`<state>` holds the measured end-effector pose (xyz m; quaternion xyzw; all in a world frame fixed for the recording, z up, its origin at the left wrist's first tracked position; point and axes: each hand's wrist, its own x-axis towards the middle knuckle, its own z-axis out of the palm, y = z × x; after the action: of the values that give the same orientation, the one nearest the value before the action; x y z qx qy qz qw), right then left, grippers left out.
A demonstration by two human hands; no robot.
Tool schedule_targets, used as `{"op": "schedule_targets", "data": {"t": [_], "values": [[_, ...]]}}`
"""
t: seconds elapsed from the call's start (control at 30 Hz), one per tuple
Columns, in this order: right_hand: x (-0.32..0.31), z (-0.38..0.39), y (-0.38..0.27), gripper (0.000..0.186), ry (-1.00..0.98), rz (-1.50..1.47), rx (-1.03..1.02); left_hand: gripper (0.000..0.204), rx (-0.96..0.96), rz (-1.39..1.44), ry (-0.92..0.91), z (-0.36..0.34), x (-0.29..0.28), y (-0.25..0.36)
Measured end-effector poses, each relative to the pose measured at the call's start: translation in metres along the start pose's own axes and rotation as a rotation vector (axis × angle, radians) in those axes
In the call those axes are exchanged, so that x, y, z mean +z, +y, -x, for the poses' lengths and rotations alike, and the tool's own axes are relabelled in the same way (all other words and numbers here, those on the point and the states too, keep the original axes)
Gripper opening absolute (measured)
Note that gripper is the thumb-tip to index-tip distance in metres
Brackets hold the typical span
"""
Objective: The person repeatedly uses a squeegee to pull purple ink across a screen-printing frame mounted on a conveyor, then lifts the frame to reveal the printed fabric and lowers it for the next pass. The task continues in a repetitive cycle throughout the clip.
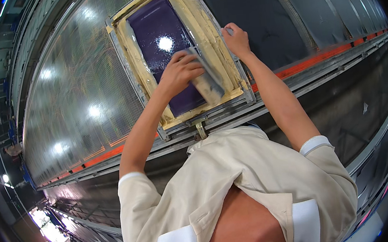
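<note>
A screen-printing frame (pixel 248 88) lies on the long table in front of me, its mesh bordered with yellowish tape. Dark purple ink (pixel 152 24) covers the mesh, with a bright lamp reflection on it. My left hand (pixel 181 72) is closed around a squeegee (pixel 210 86), which stands tilted along the right side of the inked area. The squeegee is slightly blurred, and its blade edge is partly hidden. At the frame's right rail my right hand (pixel 237 41) is closed, its fingers curled over the edge with a small grey part showing between them.
A long printing table (pixel 75 99) runs across, with a patterned glossy surface on the left. Dark panels (pixel 249 17) lie to the right. Along the near side run an orange-red strip (pixel 312 60) and a metal rail (pixel 312 84). A metal bracket (pixel 200 128) sits at the frame's near end.
</note>
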<state>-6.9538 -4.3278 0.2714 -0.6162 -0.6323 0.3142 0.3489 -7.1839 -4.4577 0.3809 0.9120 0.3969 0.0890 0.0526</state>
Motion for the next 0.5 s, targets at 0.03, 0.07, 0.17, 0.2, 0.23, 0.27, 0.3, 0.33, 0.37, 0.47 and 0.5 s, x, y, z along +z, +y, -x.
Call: {"op": "schedule_targets", "data": {"t": [0.03,0.07,0.17,0.2,0.23,0.27,0.3,0.33,0.37,0.47,0.5], "values": [[0.002,0.000,0.002,0.025,0.024,0.006,-0.051,0.040,0.009,0.000,0.007,-0.014,0.009,-0.002],[0.002,0.000,0.004,0.026,0.030,-0.003,-0.070,0.039,0.020,0.001,0.014,-0.023,0.020,-0.004],[0.000,-0.001,0.002,0.026,0.002,-0.045,-0.070,0.046,0.014,0.118,0.017,-0.034,0.038,-0.010],[-0.007,0.000,0.003,0.026,-0.028,-0.033,-0.013,0.045,0.030,0.116,0.014,-0.031,0.039,-0.016],[-0.008,0.001,0.002,0.026,-0.046,-0.032,0.006,0.043,0.040,0.113,0.014,-0.021,0.040,-0.015],[-0.008,0.000,-0.001,0.026,-0.064,-0.030,0.025,0.042,0.050,0.110,0.013,-0.011,0.039,-0.015],[-0.006,0.001,-0.004,0.025,-0.085,-0.029,0.047,0.040,0.044,0.088,0.015,0.004,0.035,-0.014],[-0.006,0.001,0.003,0.025,-0.055,-0.015,0.006,0.039,0.045,0.060,-0.037,0.013,0.029,-0.013],[-0.002,0.000,0.011,0.024,-0.024,-0.002,-0.034,0.038,0.047,0.033,-0.091,0.022,0.021,-0.014],[-0.002,0.002,0.001,0.026,-0.036,-0.003,-0.029,0.035,-0.115,-0.052,-0.182,0.051,0.000,-0.025],[-0.005,0.004,-0.004,0.026,-0.053,-0.004,0.000,0.032,-0.234,-0.074,-0.212,0.056,-0.010,-0.030]]}}
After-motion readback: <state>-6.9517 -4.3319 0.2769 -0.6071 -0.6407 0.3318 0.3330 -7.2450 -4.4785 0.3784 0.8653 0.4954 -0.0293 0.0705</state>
